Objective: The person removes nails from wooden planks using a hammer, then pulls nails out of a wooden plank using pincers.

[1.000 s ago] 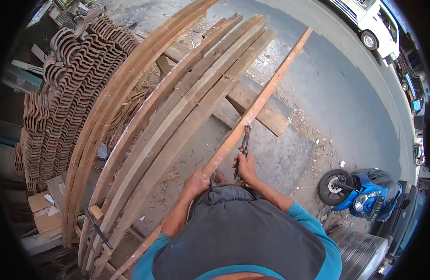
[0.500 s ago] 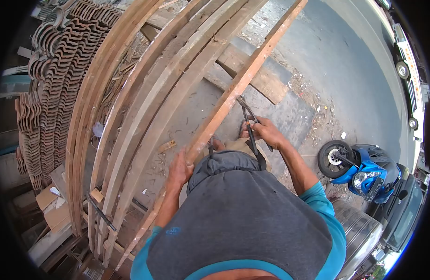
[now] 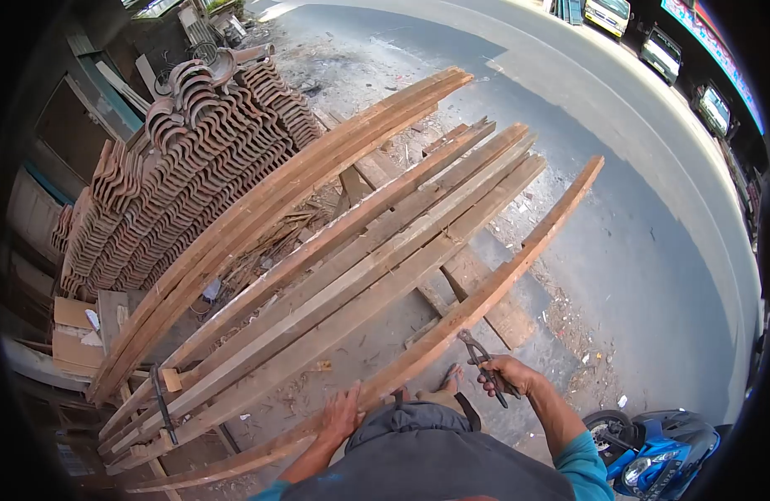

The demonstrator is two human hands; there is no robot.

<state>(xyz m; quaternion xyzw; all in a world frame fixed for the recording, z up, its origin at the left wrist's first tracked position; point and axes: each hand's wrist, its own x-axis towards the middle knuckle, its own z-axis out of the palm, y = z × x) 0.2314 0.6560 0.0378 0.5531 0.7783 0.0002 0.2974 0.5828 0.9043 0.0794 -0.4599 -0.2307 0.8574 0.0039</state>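
A long reddish-brown wooden beam (image 3: 485, 294) runs diagonally in front of my body. My left hand (image 3: 340, 412) holds it near my waist, fingers laid over its upper side; part of the grip is hidden. In my right hand (image 3: 509, 376) is a pair of dark metal pincers (image 3: 477, 346), my fingers wrapped round the handles. The pincers' head is close to the beam's near side, a little to the right of my feet; whether it touches the wood I cannot tell.
More long beams (image 3: 352, 259) lie side by side to the left on wooden supports. A bar clamp (image 3: 162, 405) sits across their near ends. Stacked roof tiles (image 3: 210, 167) stand at far left, a blue motorcycle (image 3: 665, 455) at lower right. A wide plank (image 3: 493, 305) lies under the beam.
My view has tilted up and turned toward the road. The pincers' head, earlier against the beam, is now at its near edge, with the handles swung outward. My left hand stays on the beam.
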